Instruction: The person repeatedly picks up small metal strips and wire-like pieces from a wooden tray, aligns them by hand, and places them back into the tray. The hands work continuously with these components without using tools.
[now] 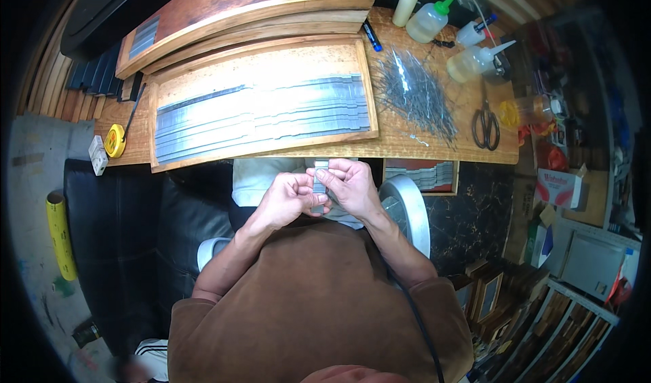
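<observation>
While the left hand (288,198) and right hand (350,185) pinch a small grey piece (320,185) between their fingertips (on the body side of the wooden tray (203,64)), grey strips (196,128) inside the tray, thin strands (413,98) right of it, tape measure (116,141) left.

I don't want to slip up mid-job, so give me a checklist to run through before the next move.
1. Left hand touching the grey piece: ok.
2. Right hand touching it too: ok.
3. Whole piece visible: not ok, the hands cover part of it.
4. Piece single, not stacked: cannot tell.
5. Wooden tray holding grey strips: ok.
6. Scissors apart from the wire pile: ok, to its right.
</observation>
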### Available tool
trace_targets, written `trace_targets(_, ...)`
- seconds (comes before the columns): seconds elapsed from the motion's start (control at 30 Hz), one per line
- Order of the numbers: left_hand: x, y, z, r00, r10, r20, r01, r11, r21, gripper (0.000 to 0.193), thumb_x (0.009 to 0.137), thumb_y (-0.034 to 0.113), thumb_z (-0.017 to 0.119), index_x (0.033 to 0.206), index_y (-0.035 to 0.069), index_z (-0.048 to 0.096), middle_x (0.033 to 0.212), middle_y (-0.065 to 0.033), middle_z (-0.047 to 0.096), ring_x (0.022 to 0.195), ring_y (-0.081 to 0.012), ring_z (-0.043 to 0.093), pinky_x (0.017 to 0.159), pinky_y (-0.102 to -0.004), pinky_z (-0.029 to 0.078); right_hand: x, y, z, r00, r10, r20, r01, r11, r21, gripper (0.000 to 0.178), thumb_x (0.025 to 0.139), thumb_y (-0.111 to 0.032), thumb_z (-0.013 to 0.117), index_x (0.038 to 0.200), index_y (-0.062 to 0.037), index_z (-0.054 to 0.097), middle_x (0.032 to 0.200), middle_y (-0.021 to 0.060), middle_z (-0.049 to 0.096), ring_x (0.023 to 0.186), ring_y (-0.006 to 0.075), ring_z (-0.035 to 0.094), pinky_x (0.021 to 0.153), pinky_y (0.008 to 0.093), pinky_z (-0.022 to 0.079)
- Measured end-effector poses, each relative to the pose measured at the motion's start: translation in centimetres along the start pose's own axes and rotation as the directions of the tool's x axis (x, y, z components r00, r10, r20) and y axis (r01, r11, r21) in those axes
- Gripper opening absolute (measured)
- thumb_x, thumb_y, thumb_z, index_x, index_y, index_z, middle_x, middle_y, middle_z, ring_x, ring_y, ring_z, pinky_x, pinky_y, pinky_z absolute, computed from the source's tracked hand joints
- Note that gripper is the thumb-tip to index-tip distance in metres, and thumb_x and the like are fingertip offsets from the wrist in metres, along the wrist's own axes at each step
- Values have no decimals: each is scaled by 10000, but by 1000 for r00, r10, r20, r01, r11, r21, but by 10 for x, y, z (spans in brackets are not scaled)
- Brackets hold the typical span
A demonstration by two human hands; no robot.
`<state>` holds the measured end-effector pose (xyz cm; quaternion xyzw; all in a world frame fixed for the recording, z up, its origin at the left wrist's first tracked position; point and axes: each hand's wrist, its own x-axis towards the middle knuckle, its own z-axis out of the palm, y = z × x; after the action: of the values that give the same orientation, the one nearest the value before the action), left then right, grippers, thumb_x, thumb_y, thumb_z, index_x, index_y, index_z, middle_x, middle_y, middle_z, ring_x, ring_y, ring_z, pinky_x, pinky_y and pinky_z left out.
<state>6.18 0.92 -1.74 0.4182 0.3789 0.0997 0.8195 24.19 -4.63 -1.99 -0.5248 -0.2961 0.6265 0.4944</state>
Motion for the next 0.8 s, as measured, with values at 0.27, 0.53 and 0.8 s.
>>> trace_targets(0.27,0,-4,-2,1000,24,13,-24,1000,-5,106,1002,35,692,1092,-14,720,929,-63,770,861,-122,727,749,-278,604,0,3,-2,1000,-15,-9,14,999,-34,216,1030,-139,690,1073,71,719,918,121,790,599,85,671,481,244,530)
trace_targets(0.53,-1,-6,1,999,49,-7,-48,990,130,93,987,-24,687,901,-3,660,898,-87,760,864,-159,748,762,-288,618,3,11,-5,996,-68,-53,60,988,-143,275,1001,-115,725,1199,75,703,1048,166,794,846,126,742,670,268,601)
trace_targets(0.8,-5,1,5,1000,-1,-18,4,990,143,143,986,-34,682,852,-1,643,905,-102,760,872,-183,766,778,-298,631,4,21,-10,991,-123,-49,116,986,-122,241,985,-118,749,1156,53,735,890,70,765,762,89,690,681,241,568)
